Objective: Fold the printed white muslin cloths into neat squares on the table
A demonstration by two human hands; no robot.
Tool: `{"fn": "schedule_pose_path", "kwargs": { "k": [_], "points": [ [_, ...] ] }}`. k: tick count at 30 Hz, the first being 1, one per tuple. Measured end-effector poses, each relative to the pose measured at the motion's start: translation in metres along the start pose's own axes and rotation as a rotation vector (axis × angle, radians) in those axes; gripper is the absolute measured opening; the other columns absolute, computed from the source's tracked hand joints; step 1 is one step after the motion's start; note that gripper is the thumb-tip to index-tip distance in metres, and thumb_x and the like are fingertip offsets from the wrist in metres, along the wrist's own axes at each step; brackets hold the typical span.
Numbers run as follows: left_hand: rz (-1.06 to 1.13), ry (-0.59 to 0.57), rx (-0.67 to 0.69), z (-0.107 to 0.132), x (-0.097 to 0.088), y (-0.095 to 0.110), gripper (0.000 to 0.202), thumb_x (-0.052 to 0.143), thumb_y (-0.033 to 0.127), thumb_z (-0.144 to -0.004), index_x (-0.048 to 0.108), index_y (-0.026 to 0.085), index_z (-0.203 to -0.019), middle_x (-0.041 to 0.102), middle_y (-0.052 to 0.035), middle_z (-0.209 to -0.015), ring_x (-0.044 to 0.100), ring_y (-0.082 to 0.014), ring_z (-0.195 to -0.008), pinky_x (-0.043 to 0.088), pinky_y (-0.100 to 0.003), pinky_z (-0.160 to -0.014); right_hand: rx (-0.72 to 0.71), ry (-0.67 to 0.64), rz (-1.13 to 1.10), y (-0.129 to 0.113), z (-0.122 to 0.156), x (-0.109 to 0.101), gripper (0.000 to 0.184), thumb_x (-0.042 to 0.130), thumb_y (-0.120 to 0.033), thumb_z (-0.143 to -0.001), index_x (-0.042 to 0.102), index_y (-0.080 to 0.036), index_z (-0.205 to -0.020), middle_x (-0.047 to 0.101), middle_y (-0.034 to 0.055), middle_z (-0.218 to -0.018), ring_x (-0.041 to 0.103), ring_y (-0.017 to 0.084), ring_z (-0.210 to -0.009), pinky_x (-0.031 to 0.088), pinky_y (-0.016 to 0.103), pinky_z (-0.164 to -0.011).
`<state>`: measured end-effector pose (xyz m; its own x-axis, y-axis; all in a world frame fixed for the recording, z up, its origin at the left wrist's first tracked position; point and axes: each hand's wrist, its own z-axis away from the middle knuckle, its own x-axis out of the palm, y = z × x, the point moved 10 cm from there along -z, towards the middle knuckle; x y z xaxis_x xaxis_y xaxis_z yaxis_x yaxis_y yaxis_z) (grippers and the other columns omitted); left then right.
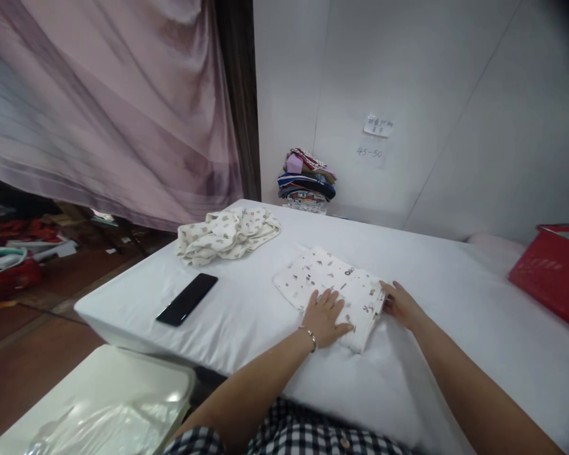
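Note:
A folded white cloth (332, 272) with small dark prints lies flat on the white-covered table (246, 309). My left hand (325, 318) rests on the cloth's near edge, palm down with fingers spread. At the cloth's right end, my right hand (401, 303) has its fingers curled around the layered edge, with the thumb on top. Part of the right fingers is hidden behind the fold. Farther left lies a crumpled white cloth (227, 232) with a greenish-brown print, apart from both hands.
A black phone (188, 299) lies left on the table. A stack of folded clothes (307, 180) stands by the wall behind the table. On the right is a red basket (552, 272). A pale stool (123, 379) with clear plastic on it stands at the lower left, and a pink curtain (137, 120) hangs behind.

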<state>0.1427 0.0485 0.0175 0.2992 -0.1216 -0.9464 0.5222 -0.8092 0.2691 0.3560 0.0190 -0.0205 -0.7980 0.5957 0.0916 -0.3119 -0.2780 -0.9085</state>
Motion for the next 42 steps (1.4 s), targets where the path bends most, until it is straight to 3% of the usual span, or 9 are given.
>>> {"fn": "schedule_pose_path", "kwargs": {
  "k": [3, 9, 12, 17, 23, 28, 36, 39, 42],
  "points": [
    [-0.012, 0.014, 0.005, 0.001, -0.001, 0.000, 0.068, 0.020, 0.066, -0.082, 0.037, 0.025, -0.133, 0.032, -0.0061, -0.143, 0.019, -0.0248, -0.134, 0.010, -0.050, -0.109, 0.036, -0.017, -0.029, 0.011, 0.014, 0.003, 0.103, 0.070, -0.042, -0.068, -0.001, -0.026, -0.140, 0.065, 0.0106, -0.099, 0.065, 0.022, -0.076, 0.053, 0.035, -0.063],
    [-0.001, 0.030, 0.011, -0.001, -0.002, 0.000, 0.068, 0.021, 0.065, -0.082, 0.038, 0.024, -0.133, 0.033, -0.0071, -0.142, 0.020, -0.0256, -0.133, 0.010, -0.051, -0.108, 0.024, -0.112, 0.069, 0.024, 0.048, 0.024, 0.081, 0.070, -0.042, -0.066, 0.024, -0.033, -0.133, 0.067, 0.0057, -0.092, 0.064, 0.019, -0.067, 0.053, 0.035, -0.059],
    [0.022, 0.039, 0.012, -0.001, -0.005, 0.001, 0.066, 0.023, 0.064, -0.083, 0.039, 0.024, -0.132, 0.035, -0.0079, -0.142, 0.021, -0.0258, -0.133, 0.010, -0.051, -0.108, -0.048, -0.089, 0.091, 0.020, 0.057, 0.030, 0.087, 0.073, -0.035, -0.064, 0.023, -0.033, -0.135, 0.068, 0.0047, -0.090, 0.064, 0.020, -0.069, 0.053, 0.035, -0.059],
    [0.092, 0.047, 0.064, 0.009, -0.013, 0.004, 0.063, 0.028, 0.063, -0.083, 0.037, 0.025, -0.133, 0.037, -0.0053, -0.140, 0.024, -0.0235, -0.132, 0.011, -0.049, -0.109, -0.130, 0.112, 0.025, 0.006, 0.052, -0.003, 0.102, 0.073, -0.024, -0.060, 0.012, -0.029, -0.142, 0.068, 0.0031, -0.087, 0.064, 0.021, -0.072, 0.053, 0.031, -0.061],
    [0.097, 0.067, 0.070, 0.024, -0.025, -0.012, 0.057, 0.037, 0.058, -0.083, 0.043, 0.023, -0.128, 0.042, -0.0060, -0.137, 0.027, -0.0234, -0.131, 0.009, -0.048, -0.110, 0.007, 0.282, -0.023, 0.023, 0.046, -0.068, 0.096, 0.071, -0.028, -0.062, 0.016, -0.022, -0.141, 0.062, 0.0105, -0.111, 0.063, 0.022, -0.086, 0.053, 0.029, -0.066],
    [0.063, 0.112, 0.023, 0.004, -0.033, -0.020, 0.057, 0.031, 0.057, -0.085, 0.044, 0.021, -0.128, 0.037, -0.0076, -0.140, 0.023, -0.0244, -0.133, 0.008, -0.050, -0.109, 0.046, 0.234, 0.027, 0.030, 0.048, -0.071, 0.104, 0.074, -0.045, -0.061, 0.012, -0.024, -0.142, 0.052, 0.0141, -0.126, 0.061, 0.023, -0.094, 0.052, 0.032, -0.073],
    [0.121, -0.085, 0.123, -0.010, 0.001, 0.015, 0.060, 0.034, 0.063, -0.081, 0.043, 0.026, -0.128, 0.036, -0.0045, -0.141, 0.026, -0.0255, -0.131, 0.011, -0.053, -0.107, -0.049, 0.210, 0.017, 0.026, 0.047, -0.064, 0.106, 0.076, -0.035, -0.058, 0.012, -0.026, -0.142, 0.061, 0.0111, -0.111, 0.064, 0.024, -0.084, 0.052, 0.036, -0.073],
    [0.162, -0.019, -0.016, -0.019, -0.015, -0.009, 0.050, 0.031, 0.057, -0.085, 0.053, 0.026, -0.118, 0.045, -0.0040, -0.135, 0.032, -0.0230, -0.128, 0.017, -0.048, -0.107, -0.093, 0.240, 0.050, 0.023, 0.049, -0.066, 0.101, 0.075, -0.036, -0.058, 0.019, -0.027, -0.141, 0.060, 0.0100, -0.113, 0.063, 0.024, -0.084, 0.051, 0.035, -0.075],
    [0.174, 0.103, -0.326, -0.027, -0.037, -0.064, 0.047, 0.037, 0.051, -0.085, 0.054, 0.021, -0.116, 0.044, -0.0085, -0.135, 0.035, -0.0247, -0.126, 0.024, -0.043, -0.104, -0.114, 0.249, 0.084, 0.017, 0.053, -0.064, 0.099, 0.074, -0.038, -0.059, 0.020, -0.027, -0.141, 0.057, 0.0100, -0.117, 0.062, 0.024, -0.088, 0.049, 0.035, -0.079]
  ]
}}
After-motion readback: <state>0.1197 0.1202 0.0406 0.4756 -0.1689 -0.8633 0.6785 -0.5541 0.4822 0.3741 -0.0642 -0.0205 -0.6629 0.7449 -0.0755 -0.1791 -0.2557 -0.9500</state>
